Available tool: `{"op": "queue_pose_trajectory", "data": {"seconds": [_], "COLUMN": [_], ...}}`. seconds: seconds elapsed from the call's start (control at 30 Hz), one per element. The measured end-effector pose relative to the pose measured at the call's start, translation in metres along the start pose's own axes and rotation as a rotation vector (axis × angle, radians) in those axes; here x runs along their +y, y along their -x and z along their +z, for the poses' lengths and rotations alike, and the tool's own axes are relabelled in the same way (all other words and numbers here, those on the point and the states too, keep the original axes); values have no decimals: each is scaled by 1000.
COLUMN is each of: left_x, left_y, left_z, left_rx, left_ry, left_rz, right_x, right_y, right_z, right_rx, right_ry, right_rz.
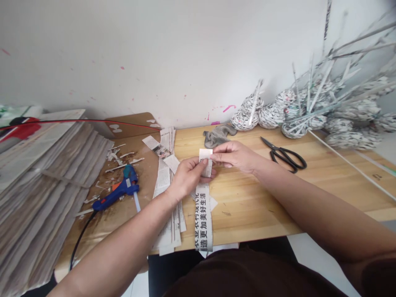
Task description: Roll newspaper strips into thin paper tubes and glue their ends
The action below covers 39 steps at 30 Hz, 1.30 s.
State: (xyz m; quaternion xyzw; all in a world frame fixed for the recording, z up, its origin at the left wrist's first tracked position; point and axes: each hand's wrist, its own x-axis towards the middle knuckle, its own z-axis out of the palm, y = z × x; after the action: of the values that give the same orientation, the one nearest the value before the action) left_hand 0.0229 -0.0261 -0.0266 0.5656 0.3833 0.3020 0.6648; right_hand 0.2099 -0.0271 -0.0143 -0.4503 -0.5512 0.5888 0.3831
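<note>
A long newspaper strip point(202, 218) with large printed characters hangs down from my hands toward the table's front edge. My left hand point(190, 174) grips its upper part between thumb and fingers. At the strip's top right edge, my right hand point(232, 157) pinches the paper with thumb and forefinger. More cut newspaper strips point(165, 194) lie in a loose pile just left of my left hand. Behind my hands is a crumpled grey cloth point(218, 135).
A blue glue gun point(119, 189) rests on brown cardboard at the left, beside a tall newspaper stack point(52, 185). Black-handled scissors point(283, 154) lie to the right. Several woven paper pieces point(272, 113) with protruding paper sticks stand along the wall at the back right.
</note>
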Motion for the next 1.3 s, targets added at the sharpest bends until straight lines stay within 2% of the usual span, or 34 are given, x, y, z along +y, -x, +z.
{"op": "queue_pose_trajectory", "data": {"seconds": [0.3,0.63,0.7,0.8,0.87,1.03,1.17,1.3], "left_x": [-1,-4,-5,-3,-2,-6,-7,-6], "left_y": [0,-1,-2,-3,-3,-2,-2,-2], "left_z": [1,0,-1,-3,-3,-3,-4,-4], "left_rx": [10,35,109,306,384,269,273,241], "left_ry": [-25,-88,-124,-270,-360,-344,-437,-438], "left_rz": [2,31,86,272,384,449,517,517], "right_x": [7,6,5,4,3,5,6,6], "right_y": [-4,-3,-3,-3,-3,-3,-3,-2], "right_z": [2,3,3,4,5,6,6,5], "right_rx": [98,134,156,166,142,123,123,127], "right_ry": [47,87,46,-23,-51,-61,-46,-41], "right_rz": [5,-16,1,31,50,62,53,76]}}
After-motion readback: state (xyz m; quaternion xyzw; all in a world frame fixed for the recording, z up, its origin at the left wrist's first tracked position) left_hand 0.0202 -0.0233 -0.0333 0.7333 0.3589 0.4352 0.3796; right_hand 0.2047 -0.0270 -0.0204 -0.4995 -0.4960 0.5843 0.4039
